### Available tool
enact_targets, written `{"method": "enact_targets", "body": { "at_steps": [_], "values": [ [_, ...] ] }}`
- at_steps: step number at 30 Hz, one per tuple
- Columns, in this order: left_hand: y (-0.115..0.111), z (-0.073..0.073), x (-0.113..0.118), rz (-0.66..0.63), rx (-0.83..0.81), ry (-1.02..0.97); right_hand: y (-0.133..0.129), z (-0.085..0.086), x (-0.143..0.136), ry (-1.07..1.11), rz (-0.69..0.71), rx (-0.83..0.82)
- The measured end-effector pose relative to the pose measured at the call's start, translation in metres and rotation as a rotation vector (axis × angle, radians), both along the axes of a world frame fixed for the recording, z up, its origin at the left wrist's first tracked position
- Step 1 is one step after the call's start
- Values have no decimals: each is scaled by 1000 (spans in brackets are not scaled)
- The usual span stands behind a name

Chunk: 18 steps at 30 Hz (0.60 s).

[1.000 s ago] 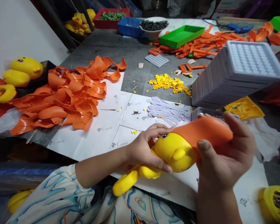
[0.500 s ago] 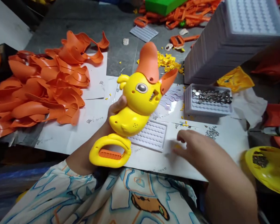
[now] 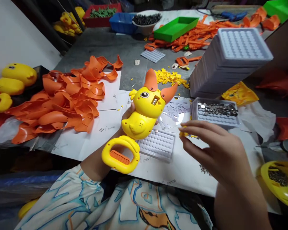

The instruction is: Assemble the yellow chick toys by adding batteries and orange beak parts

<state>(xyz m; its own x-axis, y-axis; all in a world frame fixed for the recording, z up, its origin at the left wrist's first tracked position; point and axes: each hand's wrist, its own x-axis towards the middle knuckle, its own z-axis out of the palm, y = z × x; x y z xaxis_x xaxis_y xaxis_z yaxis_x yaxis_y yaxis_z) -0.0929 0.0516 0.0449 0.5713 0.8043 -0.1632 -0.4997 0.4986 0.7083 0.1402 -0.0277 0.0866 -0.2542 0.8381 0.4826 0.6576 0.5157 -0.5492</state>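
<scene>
My left hand (image 3: 129,114) is closed round the back of a yellow toy duck (image 3: 139,123), mostly hidden behind it. The duck has an orange beak (image 3: 151,80) spread in two halves and a looped handle with an orange grip (image 3: 120,157). Silver button cells show in its uncovered square battery slot (image 3: 155,101). To the right of the duck, my right hand (image 3: 213,143) pinches a small yellow plastic piece (image 3: 184,130) between thumb and fingers, apart from the toy. Below them lies a white dimpled tray (image 3: 159,145), with one round silver cell near its upper edge.
Orange beak parts (image 3: 69,99) are heaped at left. Small yellow pieces (image 3: 171,77) lie behind the duck. At right stand a tall stack of white trays (image 3: 213,64) and a tray of button cells (image 3: 217,110). A yellow bowl-shaped shell (image 3: 281,182) holds small metal parts.
My right hand has risen from low over the paper, and the yellow piece now shows clearly in its fingers. The duck stays in my left hand. The view has tilted up.
</scene>
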Motion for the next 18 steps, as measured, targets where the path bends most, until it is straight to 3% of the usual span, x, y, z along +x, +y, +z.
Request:
{"method": "enact_targets", "body": {
  "at_steps": [4, 6, 12, 15, 18],
  "values": [
    [-7, -9, 6, -25, -4, -26, 39, 4, -25, 58, 54, 326],
    [-11, -9, 11, 5, -13, -44, 50, -3, -29, 16, 51, 387],
    [-21, 12, 27, 179, -95, -11, 46, -24, -28, 31, 9, 380],
    [-24, 14, 25, 132, -128, -41, 40, -28, -31, 50, -8, 331],
    [-22, 9, 17, 51, -141, -85, 37, -29, -33, -55, 53, 176]
  ]
}}
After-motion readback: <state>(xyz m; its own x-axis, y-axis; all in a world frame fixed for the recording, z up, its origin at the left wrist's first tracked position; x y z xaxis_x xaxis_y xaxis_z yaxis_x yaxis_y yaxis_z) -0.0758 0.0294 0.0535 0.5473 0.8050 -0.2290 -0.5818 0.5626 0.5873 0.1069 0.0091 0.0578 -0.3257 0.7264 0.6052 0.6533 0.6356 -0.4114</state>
